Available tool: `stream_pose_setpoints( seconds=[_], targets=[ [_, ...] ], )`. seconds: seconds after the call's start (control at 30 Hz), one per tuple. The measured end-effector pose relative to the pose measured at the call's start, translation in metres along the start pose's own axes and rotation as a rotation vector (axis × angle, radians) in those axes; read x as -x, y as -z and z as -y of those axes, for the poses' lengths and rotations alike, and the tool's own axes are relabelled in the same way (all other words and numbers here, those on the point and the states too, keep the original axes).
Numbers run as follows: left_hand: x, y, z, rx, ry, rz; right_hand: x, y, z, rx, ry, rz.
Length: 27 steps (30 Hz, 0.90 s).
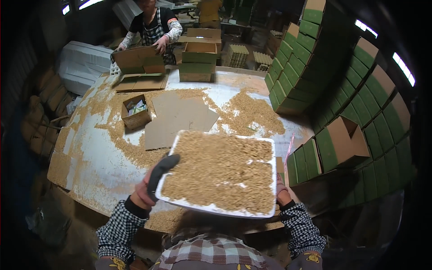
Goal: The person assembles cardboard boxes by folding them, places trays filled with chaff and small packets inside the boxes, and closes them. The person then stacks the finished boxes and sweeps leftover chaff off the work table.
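Note:
I hold a white shallow tray (217,168) heaped with tan, flaky bedding-like material, slightly blurred, above the near part of the table. My left hand (155,182), in a pink and dark-grey glove, is closed on the tray's left edge. At the opposite edge my right hand (282,191) grips it, fingers mostly hidden. Beyond the tray lie a flat grey-brown cardboard sheet (175,112) and a small open box (134,120) with small packets inside.
The pale table (92,153) has scattered tan material. Green-and-brown cartons (294,58) are stacked high along the right. A co-worker (153,29) handles an open carton (137,60) at the back left, beside another box (196,67). Egg trays (237,56) and another person (209,13) are farther back.

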<state>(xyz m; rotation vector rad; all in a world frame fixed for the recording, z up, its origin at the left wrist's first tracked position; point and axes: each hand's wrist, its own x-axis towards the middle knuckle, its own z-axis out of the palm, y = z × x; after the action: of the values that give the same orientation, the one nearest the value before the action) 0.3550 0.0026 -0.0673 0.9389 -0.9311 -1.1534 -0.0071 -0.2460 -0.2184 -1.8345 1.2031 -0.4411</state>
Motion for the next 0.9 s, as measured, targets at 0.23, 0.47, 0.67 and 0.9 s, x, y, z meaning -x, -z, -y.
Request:
stream_pose_setpoints(
  seconds=[0.23, 0.47, 0.67, 0.9],
  targets=[
    [-0.078, -0.042, 0.04, -0.227, 0.283, -0.17, 0.066, 0.045, 0.044, 0.21, 0.001, 0.171],
    [-0.115, -0.009, 0.068, -1.435, 0.652, 0.281, 0.037, 0.051, 0.086, 0.085, 0.262, 0.165],
    [-0.091, -0.045, 0.024, -1.307, 0.148, 0.156, 0.022, 0.046, 0.119, 0.694, 0.225, 0.062],
    [-0.115, 0.276, 0.055, -1.612, 0.286, -0.451, 0.011, 0.031, 0.174, 0.98, -0.032, 0.004]
  ],
)
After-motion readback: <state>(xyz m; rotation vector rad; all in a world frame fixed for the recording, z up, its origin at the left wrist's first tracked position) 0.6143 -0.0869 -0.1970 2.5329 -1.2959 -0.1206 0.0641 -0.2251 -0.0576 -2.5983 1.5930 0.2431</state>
